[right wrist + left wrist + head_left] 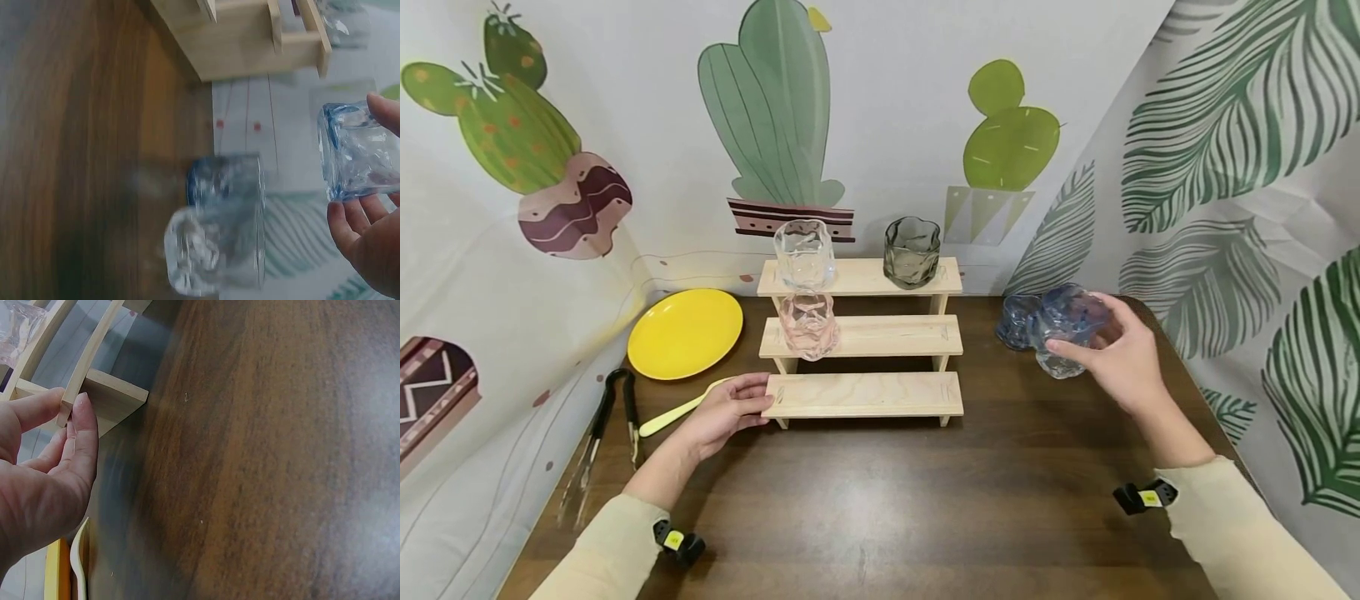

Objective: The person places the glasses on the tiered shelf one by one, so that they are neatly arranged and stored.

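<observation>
My right hand [1123,358] grips a blue-tinted glass cup [356,150], raised off the table at the right. Below it, a second blue glass [1018,322] and a clear glass [212,250] stand close together on the tabletop; the held cup partly covers the clear one in the head view. My left hand [730,411] pinches the left end of the bottom step on a three-tier wooden stand [865,395], thumb and fingers on either side of the board [87,362]. On the stand are a clear glass [805,254], a grey glass [912,252] and a pink glass [808,327].
A yellow plate [685,334] lies left of the stand. Near my left hand are a pale yellow utensil [673,415] and black-handled tongs [602,417]. Patterned cloth [895,100] hangs behind the brown wooden table [880,508].
</observation>
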Tool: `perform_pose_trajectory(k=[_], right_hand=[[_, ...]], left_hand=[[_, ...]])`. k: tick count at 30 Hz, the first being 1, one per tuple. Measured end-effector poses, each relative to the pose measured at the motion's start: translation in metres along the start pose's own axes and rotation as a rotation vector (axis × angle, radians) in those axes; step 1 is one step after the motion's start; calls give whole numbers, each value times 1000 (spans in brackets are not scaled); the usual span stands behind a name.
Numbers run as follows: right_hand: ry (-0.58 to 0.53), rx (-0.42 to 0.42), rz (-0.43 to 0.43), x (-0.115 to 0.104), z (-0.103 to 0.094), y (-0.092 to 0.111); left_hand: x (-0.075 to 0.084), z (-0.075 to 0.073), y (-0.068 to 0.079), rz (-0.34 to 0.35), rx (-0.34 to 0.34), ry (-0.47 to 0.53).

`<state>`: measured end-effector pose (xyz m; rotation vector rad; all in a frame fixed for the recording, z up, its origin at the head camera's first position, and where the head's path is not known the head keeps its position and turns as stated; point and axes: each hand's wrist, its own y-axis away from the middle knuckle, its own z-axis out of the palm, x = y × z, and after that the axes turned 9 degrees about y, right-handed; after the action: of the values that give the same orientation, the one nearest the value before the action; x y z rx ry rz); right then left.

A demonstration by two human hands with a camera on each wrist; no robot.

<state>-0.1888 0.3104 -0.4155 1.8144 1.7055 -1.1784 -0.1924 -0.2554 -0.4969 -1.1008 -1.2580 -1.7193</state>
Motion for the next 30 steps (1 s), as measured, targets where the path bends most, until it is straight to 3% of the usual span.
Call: perform_pose_trajectory(k=[4,15,20,30], right_hand=[[19,-58,-52,-14,17,3],[-137,-190,-88,-37,58,1],[-224,-218,-107,-46,76,0],[-297,-278,-111,-60,110,-5]], left_hand=[[0,0,0,-3,2,2],[0,0,0,1,5,-4],[1,0,0,0,-2,-6],[1,-1,-1,-4,-3,-6]])
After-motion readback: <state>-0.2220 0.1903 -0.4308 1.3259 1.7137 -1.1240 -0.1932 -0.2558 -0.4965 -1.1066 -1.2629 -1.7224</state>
